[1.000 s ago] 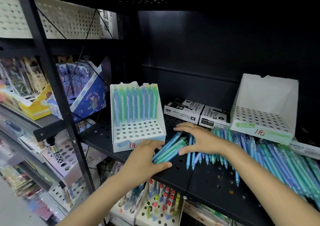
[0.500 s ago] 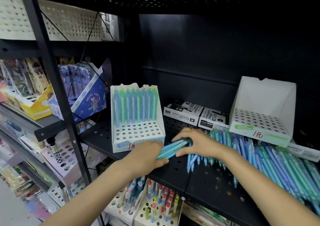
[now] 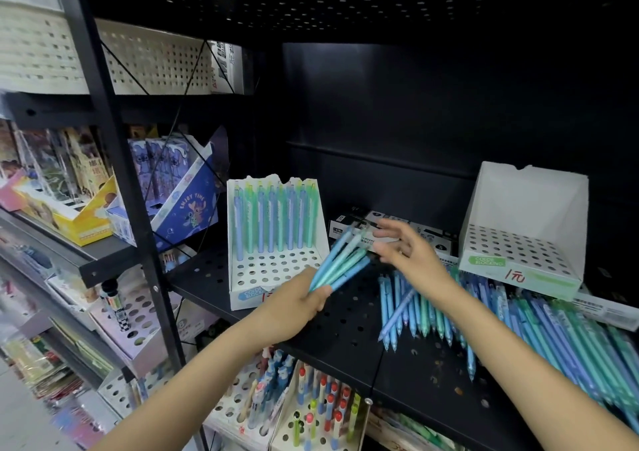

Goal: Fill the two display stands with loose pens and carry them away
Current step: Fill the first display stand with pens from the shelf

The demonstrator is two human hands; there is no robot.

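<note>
Two white display stands sit on the black perforated shelf (image 3: 349, 326). The left stand (image 3: 276, 274) has one back row of blue and green pens; the right stand (image 3: 518, 253) holds none. My left hand (image 3: 297, 303) grips a bundle of blue and green pens (image 3: 340, 264), lifted off the shelf and slanting up to the right. My right hand (image 3: 406, 248) hovers with spread fingers beside the bundle's upper ends. A long heap of loose pens (image 3: 518, 316) lies on the shelf below and right of that hand.
Black-and-white boxes (image 3: 425, 233) lie between the stands at the back. A black upright post (image 3: 138, 243) borders the shelf on the left, with boxed goods beyond it. More pen stands (image 3: 311, 412) fill the shelf below.
My left hand has raised the gathered bundle off the shelf. My right hand has let go of the pens and lifted up beside the bundle, fingers spread.
</note>
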